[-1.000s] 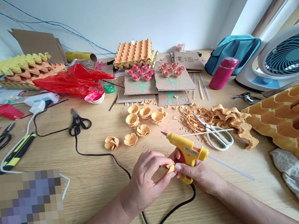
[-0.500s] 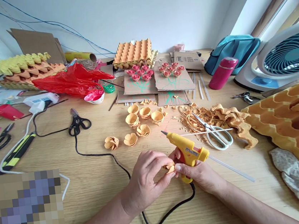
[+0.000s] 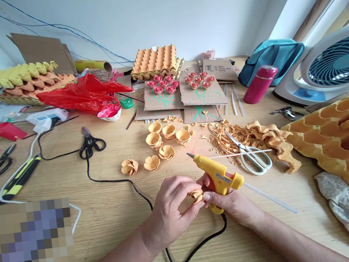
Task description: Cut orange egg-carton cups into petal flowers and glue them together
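Observation:
My left hand [image 3: 167, 209] pinches a small orange paper flower [image 3: 197, 195] between thumb and fingers, low in the middle of the view. My right hand [image 3: 230, 204] grips the handle of a yellow glue gun [image 3: 219, 175], whose nozzle points up and to the left; its thumb tip also presses against the flower. A clear glue stick [image 3: 270, 198] sticks out of the gun's back, and its black cord [image 3: 194, 252] loops under my wrists. Several finished orange flowers [image 3: 159, 153] and cut cups [image 3: 168, 133] lie on the wooden table [image 3: 114, 209] just beyond.
White scissors [image 3: 253, 157] lie on orange scraps [image 3: 241, 136] to the right, beside a cut egg tray [image 3: 345, 132]. Black scissors [image 3: 90, 142], a red plastic bag [image 3: 79, 95], cardboard sheets with pink flowers [image 3: 182, 90], a pink bottle [image 3: 259, 85] and a fan [image 3: 333, 64] lie farther back.
Both hands stay together on the flower and gun; the view has shifted a touch and the fingers have turned the flower slightly.

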Available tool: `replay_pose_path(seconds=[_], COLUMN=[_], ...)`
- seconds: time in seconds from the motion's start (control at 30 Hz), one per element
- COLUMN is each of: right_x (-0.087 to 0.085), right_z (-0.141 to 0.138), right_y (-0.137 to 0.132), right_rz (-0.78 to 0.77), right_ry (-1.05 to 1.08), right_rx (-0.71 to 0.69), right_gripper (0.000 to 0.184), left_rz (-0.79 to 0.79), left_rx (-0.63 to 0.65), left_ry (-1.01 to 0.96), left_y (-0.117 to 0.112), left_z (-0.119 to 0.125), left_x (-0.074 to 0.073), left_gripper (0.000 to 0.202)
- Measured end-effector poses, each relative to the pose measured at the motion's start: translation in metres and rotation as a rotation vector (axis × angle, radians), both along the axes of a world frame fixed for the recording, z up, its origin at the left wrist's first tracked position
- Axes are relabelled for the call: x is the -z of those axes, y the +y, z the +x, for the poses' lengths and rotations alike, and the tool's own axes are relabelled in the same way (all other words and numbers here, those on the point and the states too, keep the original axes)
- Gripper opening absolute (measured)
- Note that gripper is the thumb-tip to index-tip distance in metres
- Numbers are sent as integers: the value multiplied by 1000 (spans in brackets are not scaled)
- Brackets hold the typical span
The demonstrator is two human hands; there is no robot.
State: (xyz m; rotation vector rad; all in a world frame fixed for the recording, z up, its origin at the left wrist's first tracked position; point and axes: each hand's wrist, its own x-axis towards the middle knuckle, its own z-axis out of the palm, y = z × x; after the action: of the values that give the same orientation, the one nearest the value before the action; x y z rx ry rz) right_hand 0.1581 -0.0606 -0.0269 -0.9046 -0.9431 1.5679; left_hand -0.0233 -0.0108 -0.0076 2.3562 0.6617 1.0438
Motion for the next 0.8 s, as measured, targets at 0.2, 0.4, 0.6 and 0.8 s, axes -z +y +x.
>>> replay_pose_path(seconds=[0.2,0.4,0.6,0.8], right_x=[3,1,2,2], right_z=[-1,1,1,0], right_y=[0,0,1,2], right_rz=[55,63,76,71], right_ry=[56,20,11,57], right_rx=[-8,-8,-3,-6], right_gripper=[31,30,31,30], left_rz=[16,94,86,68], left_rx=[-5,14,-11,3], left_ry=[-13,27,58,4], left_y=[-1,1,1,0], left_z=[2,1,-1,0], left_x=[1,1,-2,-2], left_gripper=[15,20,20,19])
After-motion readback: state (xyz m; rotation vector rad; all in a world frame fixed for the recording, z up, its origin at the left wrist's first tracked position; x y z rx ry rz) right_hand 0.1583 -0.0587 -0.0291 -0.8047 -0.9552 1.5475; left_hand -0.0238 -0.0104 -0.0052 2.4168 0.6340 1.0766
